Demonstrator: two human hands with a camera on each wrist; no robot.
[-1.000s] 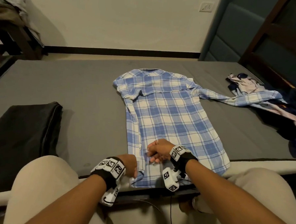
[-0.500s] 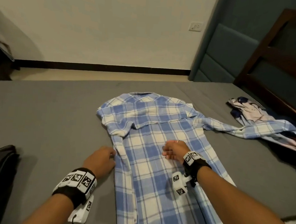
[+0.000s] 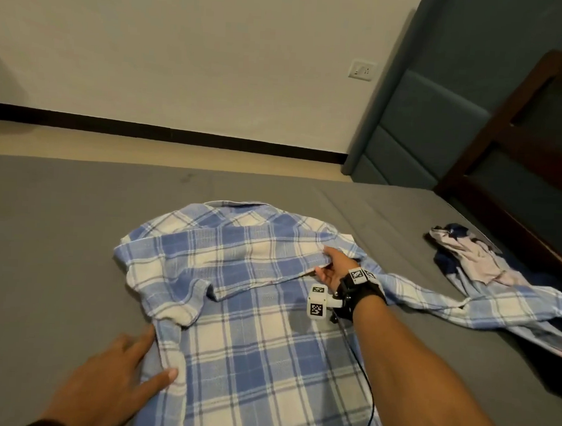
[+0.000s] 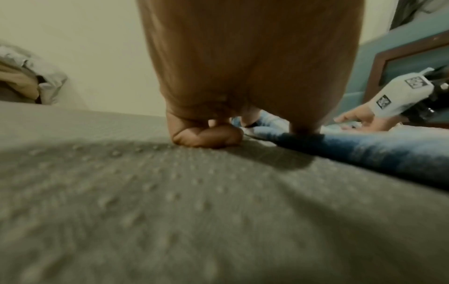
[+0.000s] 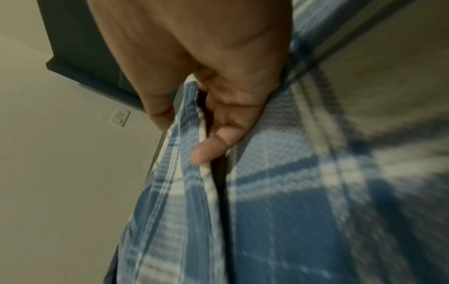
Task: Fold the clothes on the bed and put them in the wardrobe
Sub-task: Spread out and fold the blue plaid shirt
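Grey bed [image 3: 60, 234] under plaid shirt [image 3: 250, 341]; our left hand [image 3: 115, 376] flat, pinning side; right hand [image 3: 332, 267] pinches folded sleeve edge; next we judge other sleeve [image 3: 448, 296] needs folding in.

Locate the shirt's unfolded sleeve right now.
In the head view, the unfolded sleeve trails right from the plaid shirt across the grey bed, ending by the clothes pile.
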